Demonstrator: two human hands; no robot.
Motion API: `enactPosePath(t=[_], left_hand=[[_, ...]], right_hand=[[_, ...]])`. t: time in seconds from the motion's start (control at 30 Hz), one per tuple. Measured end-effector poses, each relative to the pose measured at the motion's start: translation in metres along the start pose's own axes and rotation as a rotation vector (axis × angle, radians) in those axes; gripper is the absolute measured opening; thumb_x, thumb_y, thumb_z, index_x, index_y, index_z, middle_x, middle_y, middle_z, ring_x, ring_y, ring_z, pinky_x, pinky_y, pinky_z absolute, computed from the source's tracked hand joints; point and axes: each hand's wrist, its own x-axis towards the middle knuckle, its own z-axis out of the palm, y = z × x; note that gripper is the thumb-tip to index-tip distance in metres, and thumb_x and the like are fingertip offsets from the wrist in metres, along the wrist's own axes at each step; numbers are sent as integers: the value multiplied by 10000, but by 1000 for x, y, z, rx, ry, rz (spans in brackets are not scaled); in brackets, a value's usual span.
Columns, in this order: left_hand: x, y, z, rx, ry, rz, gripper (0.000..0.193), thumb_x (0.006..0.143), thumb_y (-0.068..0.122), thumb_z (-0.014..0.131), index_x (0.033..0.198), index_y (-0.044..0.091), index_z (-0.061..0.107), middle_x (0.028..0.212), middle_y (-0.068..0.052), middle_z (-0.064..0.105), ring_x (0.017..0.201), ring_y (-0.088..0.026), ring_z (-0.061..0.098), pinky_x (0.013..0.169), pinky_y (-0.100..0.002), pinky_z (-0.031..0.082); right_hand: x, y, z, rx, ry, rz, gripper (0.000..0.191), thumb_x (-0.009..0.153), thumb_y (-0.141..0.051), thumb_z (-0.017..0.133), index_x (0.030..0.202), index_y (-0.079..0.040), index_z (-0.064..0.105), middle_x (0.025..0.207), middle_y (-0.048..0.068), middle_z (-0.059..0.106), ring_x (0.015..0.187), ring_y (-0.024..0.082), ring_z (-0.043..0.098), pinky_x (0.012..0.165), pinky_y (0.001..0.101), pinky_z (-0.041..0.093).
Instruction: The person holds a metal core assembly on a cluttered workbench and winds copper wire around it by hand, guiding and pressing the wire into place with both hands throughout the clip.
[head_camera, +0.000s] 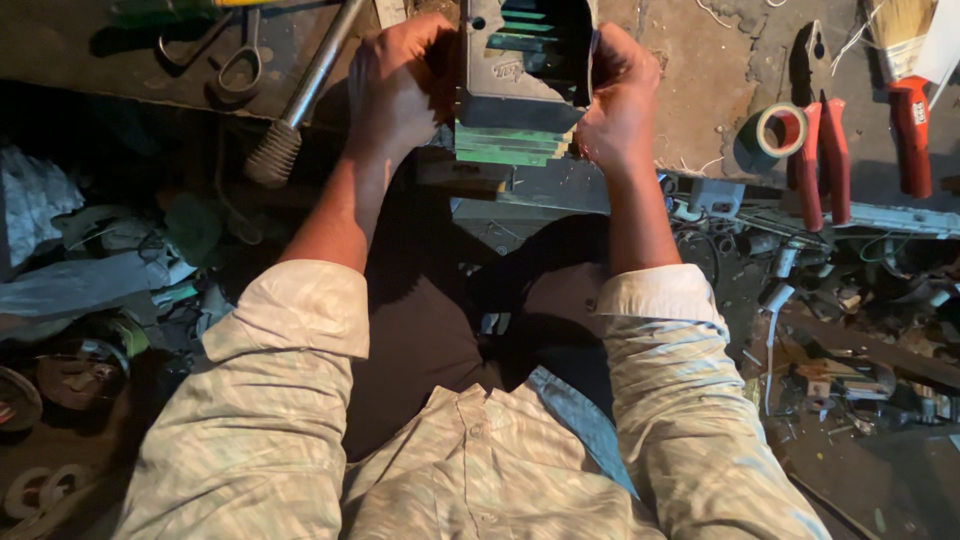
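Note:
Both of my hands hold a grey metal housing with green laminated plates stacked inside it, at the edge of a worn workbench. My left hand grips its left side. My right hand grips its right side. The stack's green edges stick out at the near end, towards me. Rolled-up pale sleeves cover my forearms.
On the bench lie a steel rod with a threaded end, scissors, a tape roll, red-handled pliers and a red-handled brush. Scrap, wires and small parts litter the floor on both sides.

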Motion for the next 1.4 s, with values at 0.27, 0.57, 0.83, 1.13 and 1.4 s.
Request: enactPosePath(t=[0.27,0.57,0.83,1.13,1.4], left_hand=[[1,-2,6,79,195,242,191,873,135,768,1000,33,667,808,-58,723,732,-177,707,656,-354,526],[1,14,-4,-12,-2,-50,100,985,135,736,901,95,698,761,-15,715,603,-105,655,513,-285,470],[-3,21,-16,-162,-62,-59,93,996,126,743,926,80,703,792,-24,724,644,-112,666,555,-291,479],[-2,28,-21,-190,-72,-26,86,1009,116,750,955,62,709,826,-34,734,690,-121,678,602,-297,488],[2,26,-21,-179,-60,42,83,1020,107,756,980,47,715,857,-43,743,731,-128,688,644,-302,497]], right_hand=[[-1,-17,3,58,-51,43,213,864,-66,784,991,15,633,916,-72,646,873,18,583,816,208,497],[-10,-4,3,-177,45,19,221,988,-96,720,900,-7,538,776,-35,497,759,49,481,669,232,412],[-6,-16,7,-218,42,-31,264,972,-139,774,899,-1,561,759,-24,502,728,60,488,651,247,404],[-6,-20,3,-255,22,-107,234,976,-115,782,956,11,586,778,11,535,709,66,508,634,249,399],[-7,-13,0,-219,-13,-61,151,986,-70,711,965,7,582,775,-6,495,728,64,467,645,251,372]])
